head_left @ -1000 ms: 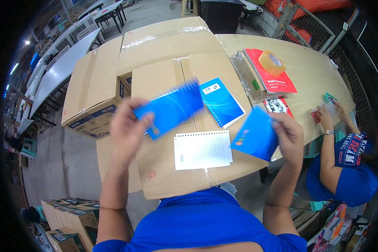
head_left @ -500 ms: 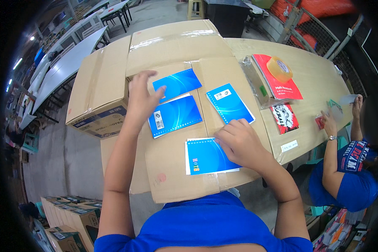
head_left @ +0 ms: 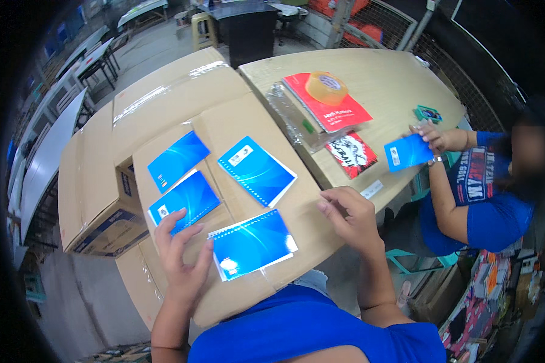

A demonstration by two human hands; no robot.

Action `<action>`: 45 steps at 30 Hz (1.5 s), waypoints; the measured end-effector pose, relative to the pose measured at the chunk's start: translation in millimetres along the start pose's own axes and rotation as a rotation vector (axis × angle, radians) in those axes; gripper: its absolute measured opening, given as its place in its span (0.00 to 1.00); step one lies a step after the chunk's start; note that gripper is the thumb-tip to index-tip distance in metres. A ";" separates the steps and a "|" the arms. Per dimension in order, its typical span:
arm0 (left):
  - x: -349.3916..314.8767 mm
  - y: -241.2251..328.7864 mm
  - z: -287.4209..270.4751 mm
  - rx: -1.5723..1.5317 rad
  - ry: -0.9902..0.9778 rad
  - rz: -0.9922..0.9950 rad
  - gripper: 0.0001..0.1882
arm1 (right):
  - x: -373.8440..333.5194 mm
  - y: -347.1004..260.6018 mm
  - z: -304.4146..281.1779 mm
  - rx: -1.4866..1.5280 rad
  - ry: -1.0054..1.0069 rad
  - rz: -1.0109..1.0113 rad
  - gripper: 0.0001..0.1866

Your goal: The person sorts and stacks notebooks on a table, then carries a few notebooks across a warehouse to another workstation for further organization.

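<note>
Several blue notebooks with perforated top edges lie on a cardboard surface. The nearest notebook (head_left: 257,245) has white pages showing past its cover. Behind it are a notebook with a white label (head_left: 257,172) on the right, another labelled notebook (head_left: 191,196) on the left, and a farther left one (head_left: 178,158). My left hand (head_left: 181,251) is open, its spread fingertips over the edge of the left labelled notebook; contact cannot be told. At the right edge of the cardboard, my right hand (head_left: 352,219) hovers with loosely bent fingers apart, holding nothing.
On the wooden table at right, a tape roll (head_left: 327,88) rests on a red notebook (head_left: 351,114) atop a plastic-wrapped stack. Beside it lies a red, black and white booklet (head_left: 351,154). A co-worker (head_left: 490,187) holds a blue notebook (head_left: 409,152). A carton (head_left: 106,206) stands left.
My view has turned right. My left hand has moved from the far notebooks toward the nearer ones; my right hand has left the nearest notebook. The co-worker now holds up a blue notebook.
</note>
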State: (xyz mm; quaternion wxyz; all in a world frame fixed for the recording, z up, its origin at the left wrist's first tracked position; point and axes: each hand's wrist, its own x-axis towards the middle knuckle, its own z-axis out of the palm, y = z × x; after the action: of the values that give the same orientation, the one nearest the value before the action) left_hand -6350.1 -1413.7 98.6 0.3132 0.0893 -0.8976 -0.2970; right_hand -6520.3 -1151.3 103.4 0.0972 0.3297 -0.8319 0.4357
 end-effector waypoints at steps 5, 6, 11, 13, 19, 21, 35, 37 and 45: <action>-0.8 -1.7 5.7 0.031 0.018 -0.011 0.14 | -45.3 106.0 -32.3 -0.331 0.107 0.442 0.13; -0.6 -1.3 6.1 0.031 0.029 -0.013 0.14 | -55.4 126.7 -41.2 -0.293 0.168 0.515 0.16; 2.3 -2.5 8.8 0.026 0.095 -0.115 0.15 | -65.9 171.7 -51.0 0.372 0.696 0.565 0.24; 10.2 -7.0 3.4 0.057 0.139 -0.143 0.17 | -51.5 167.5 -47.1 0.656 0.720 0.579 0.19; 39.9 -67.2 -25.3 0.220 -0.103 -0.319 0.23 | -41.6 173.9 -30.7 0.923 0.877 0.654 0.13; 50.2 -68.6 -34.4 0.228 -0.226 -0.344 0.24 | -31.4 122.5 -16.8 1.042 0.716 0.606 0.14; 71.4 -68.2 -42.9 0.246 -0.499 -0.511 0.33 | 116.3 -32.3 14.5 -0.274 -0.032 -0.609 0.16; 70.5 -64.0 -42.9 0.136 -0.480 -0.619 0.31 | 124.1 -35.8 21.3 -0.113 -0.162 -0.553 0.14; 62.2 -64.8 -53.6 -0.279 -0.285 -0.657 0.28 | 124.1 -75.3 41.8 0.776 -0.500 -0.011 0.28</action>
State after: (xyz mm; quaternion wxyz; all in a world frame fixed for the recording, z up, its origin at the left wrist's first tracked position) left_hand -6367.8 -1513.2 125.7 0.0824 0.2864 -0.8066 -0.5104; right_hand -6562.2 -1272.2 183.8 -0.2346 0.4410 -0.6032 0.6217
